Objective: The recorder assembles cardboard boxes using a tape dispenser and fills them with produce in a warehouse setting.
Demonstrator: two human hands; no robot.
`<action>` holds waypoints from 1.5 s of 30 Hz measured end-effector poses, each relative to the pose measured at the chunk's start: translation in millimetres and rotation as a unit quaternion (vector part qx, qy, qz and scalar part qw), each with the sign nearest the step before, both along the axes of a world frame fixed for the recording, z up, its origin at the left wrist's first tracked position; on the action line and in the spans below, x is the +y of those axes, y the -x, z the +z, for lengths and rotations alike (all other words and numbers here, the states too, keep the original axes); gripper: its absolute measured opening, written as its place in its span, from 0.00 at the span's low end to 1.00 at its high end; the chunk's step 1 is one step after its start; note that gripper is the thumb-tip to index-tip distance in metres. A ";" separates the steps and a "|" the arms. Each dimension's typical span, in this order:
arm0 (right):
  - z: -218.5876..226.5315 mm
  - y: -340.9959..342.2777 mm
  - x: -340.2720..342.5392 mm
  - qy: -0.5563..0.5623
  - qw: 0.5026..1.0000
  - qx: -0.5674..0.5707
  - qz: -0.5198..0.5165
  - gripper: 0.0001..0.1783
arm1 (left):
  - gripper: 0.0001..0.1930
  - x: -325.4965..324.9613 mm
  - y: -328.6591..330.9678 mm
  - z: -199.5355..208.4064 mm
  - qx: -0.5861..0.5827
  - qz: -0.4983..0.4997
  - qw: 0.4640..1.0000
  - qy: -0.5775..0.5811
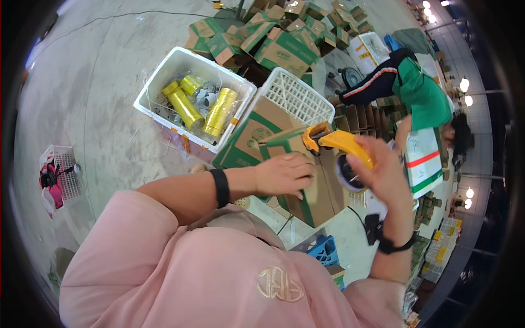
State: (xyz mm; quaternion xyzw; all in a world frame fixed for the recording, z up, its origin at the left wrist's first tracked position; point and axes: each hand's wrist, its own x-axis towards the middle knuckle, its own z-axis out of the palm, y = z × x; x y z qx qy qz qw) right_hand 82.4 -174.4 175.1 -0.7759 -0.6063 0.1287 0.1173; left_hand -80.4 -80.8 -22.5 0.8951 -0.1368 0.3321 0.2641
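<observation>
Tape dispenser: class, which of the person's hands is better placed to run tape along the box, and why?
Right. The right hand already grips the yellow tape dispenser at the box top, while the left hand lies flat on the box, steadying it.

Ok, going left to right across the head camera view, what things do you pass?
Small white wire basket → white crate of yellow tape rolls → left hand flat on the cardboard box → right hand gripping the yellow tape dispenser → person in green.
</observation>
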 end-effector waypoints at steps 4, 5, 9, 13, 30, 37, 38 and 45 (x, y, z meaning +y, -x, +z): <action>-2.8 15.1 -129.3 0.055 0.996 -0.058 -0.034 0.26 | 0.25 0.3 5.8 2.0 0.019 0.017 1.000 -0.006; 4.4 18.6 -165.9 0.075 0.995 -0.034 -0.053 0.26 | 0.25 -2.4 6.9 4.1 0.013 0.032 0.999 -0.009; -53.9 19.3 -237.4 0.205 0.971 0.038 -0.113 0.25 | 0.26 -10.2 3.8 9.1 0.044 0.040 0.998 -0.015; -173.8 16.6 -193.1 0.102 0.983 -0.026 -0.150 0.24 | 0.26 -7.9 0.3 26.4 0.116 0.030 0.993 -0.001; -48.5 -129.5 141.1 0.189 0.974 -0.108 0.056 0.24 | 0.33 -3.4 16.2 23.3 0.089 -0.110 0.990 -0.017; -137.0 -25.2 163.1 0.401 0.912 -0.066 0.059 0.26 | 0.36 -14.9 14.1 8.0 0.080 -0.110 0.991 -0.015; -105.7 -25.3 154.6 0.429 0.888 -0.096 0.135 0.24 | 0.36 -16.8 10.0 9.8 0.076 -0.112 0.991 -0.012; 37.6 -15.1 -72.0 0.322 0.946 0.018 -0.013 0.22 | 0.34 -3.5 14.0 16.0 0.092 -0.089 0.992 0.009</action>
